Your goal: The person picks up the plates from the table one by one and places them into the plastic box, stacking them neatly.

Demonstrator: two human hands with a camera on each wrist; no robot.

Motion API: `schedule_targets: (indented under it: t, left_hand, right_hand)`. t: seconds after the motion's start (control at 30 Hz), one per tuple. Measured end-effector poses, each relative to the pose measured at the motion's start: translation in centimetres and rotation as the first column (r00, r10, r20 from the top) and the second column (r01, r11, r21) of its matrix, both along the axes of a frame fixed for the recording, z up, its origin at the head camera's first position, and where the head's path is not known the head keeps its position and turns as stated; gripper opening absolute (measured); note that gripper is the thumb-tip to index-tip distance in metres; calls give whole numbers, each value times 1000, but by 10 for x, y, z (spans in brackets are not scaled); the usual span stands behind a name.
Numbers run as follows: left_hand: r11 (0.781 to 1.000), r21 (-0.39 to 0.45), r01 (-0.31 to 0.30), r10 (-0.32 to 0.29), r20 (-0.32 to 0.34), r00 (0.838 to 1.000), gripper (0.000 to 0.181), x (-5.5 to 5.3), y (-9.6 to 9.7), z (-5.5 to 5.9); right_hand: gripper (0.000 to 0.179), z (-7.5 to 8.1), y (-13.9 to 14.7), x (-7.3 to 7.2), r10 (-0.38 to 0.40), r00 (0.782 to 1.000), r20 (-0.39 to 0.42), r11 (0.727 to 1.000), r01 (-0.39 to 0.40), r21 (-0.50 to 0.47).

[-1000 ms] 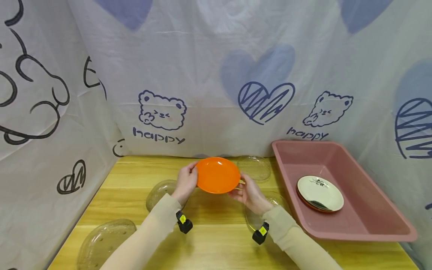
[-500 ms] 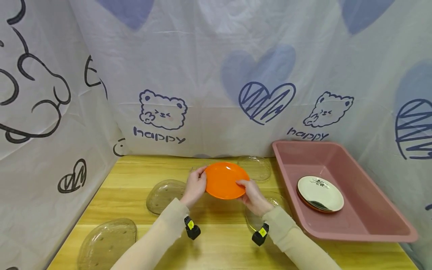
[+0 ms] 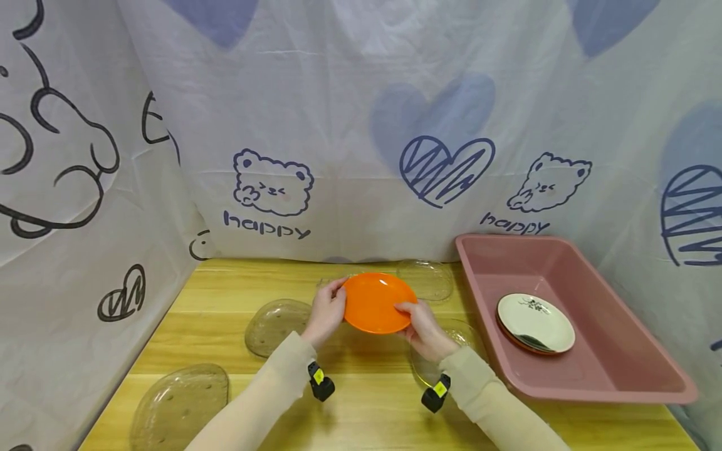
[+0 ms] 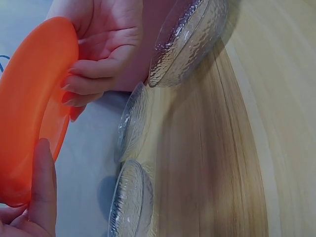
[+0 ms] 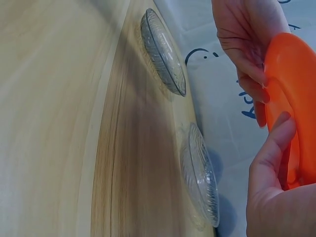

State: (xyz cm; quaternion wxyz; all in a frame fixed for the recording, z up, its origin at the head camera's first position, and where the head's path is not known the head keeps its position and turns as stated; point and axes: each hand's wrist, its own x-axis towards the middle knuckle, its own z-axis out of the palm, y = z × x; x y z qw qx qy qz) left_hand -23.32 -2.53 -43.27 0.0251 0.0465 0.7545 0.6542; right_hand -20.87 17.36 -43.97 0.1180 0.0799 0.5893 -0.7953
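Observation:
An orange plate [image 3: 376, 303] is held above the middle of the table, its upper face tilted toward the head camera. My left hand [image 3: 329, 312] grips its left rim. On the opposite side my right hand [image 3: 425, 331] pinches the rim, thumb over the upper face and fingers underneath. In the left wrist view the plate's underside [image 4: 24, 113] shows, with the left fingers [image 4: 43, 182] against it. The right wrist view has the plate [image 5: 301, 98] at its right edge, between both hands.
A pink basin [image 3: 615, 376] on the right holds a white patterned plate [image 3: 536, 322] stacked on a brownish one. Clear dishes stand around the wooden table [image 3: 361, 419]: front left [image 3: 180, 407], mid left [image 3: 276, 326], back [image 3: 427, 280] and beneath the right forearm [image 3: 425, 369].
The orange plate and my left hand have shifted right and slightly nearer. My right thumb has come over the plate's upper face. Little differs over the last half second.

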Motion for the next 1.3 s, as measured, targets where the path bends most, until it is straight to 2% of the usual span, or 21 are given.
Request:
schedule_targets:
  t: [0.13,0.43,0.6,0.83,1.03,1.13,1.3]
  left_hand:
    - [1000,-1,5,-5,3,1000,43,1,0,1]
    - [999,-39,3,-5,-35,999,43,0,1,1]
    - [999,-28,18,-21,-83,996,40,0,1,0]
    - [996,-83,-5,-8,-161,987,37,1,4,1]
    - [994,-99,-39,12,-255,967,33,2,9,5]
    - [991,-117,-62,23,-311,950,32,3,11,4]
    - [986,-155,-64,-1,-387,922,31,3,18,2]
  right_hand:
    - [45,1,1,2,-8,1000,-5,1000,8,-13]
    - [43,3,7,4,-30,1000,-8,999,30,-23]
    - [43,4,13,6,-51,999,3,998,51,-23]
    - [43,12,23,8,-54,999,5,999,54,3]
    - [38,23,38,9,-72,997,-11,997,72,-7]
    - [40,29,47,12,-65,998,-25,998,65,-12]
    - [39,38,62,16,-66,997,-31,998,65,-27]
